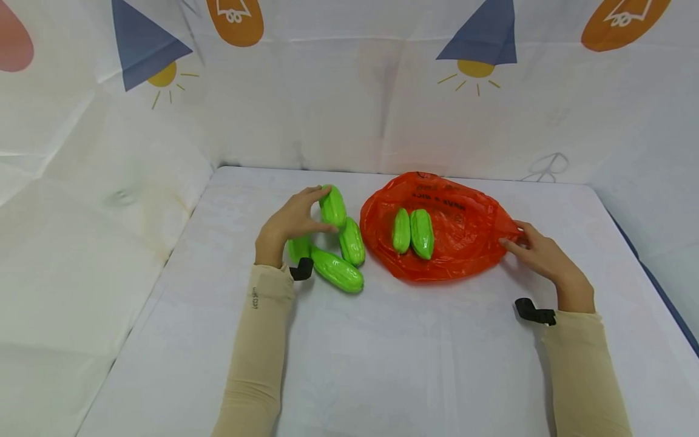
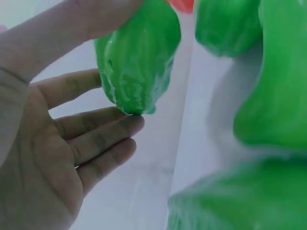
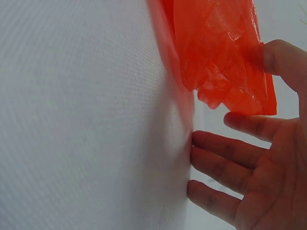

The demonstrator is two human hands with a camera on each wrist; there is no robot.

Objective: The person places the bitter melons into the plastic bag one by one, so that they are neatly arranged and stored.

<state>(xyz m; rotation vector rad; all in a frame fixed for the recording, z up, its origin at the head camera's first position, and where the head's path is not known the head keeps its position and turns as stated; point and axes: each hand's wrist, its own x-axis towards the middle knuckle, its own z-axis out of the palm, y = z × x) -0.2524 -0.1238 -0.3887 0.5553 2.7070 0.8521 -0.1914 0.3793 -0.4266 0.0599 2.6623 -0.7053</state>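
My left hand point(image 1: 295, 217) has its thumb and fingers around a bright green, ribbed gourd point(image 1: 334, 207); the left wrist view shows this gourd point(image 2: 139, 62) between the thumb and fingers. Close beside that hand on the table lie more green gourds point(image 1: 337, 271), one partly hidden by the wrist. A red plastic bag point(image 1: 464, 243) lies spread out, with two green gourds point(image 1: 422, 233) lying side by side on it. At the bag's right end, my right hand point(image 1: 540, 252) pinches its gathered edge between thumb and index finger; the other fingers are extended.
A white-covered table point(image 1: 415, 352) carries everything. Behind it hangs a pale cloth point(image 1: 327, 109) with printed shapes. A thin loop of cord point(image 1: 548, 165) shows at the table's back right edge. Each wrist wears a black camera mount point(image 1: 528, 309).
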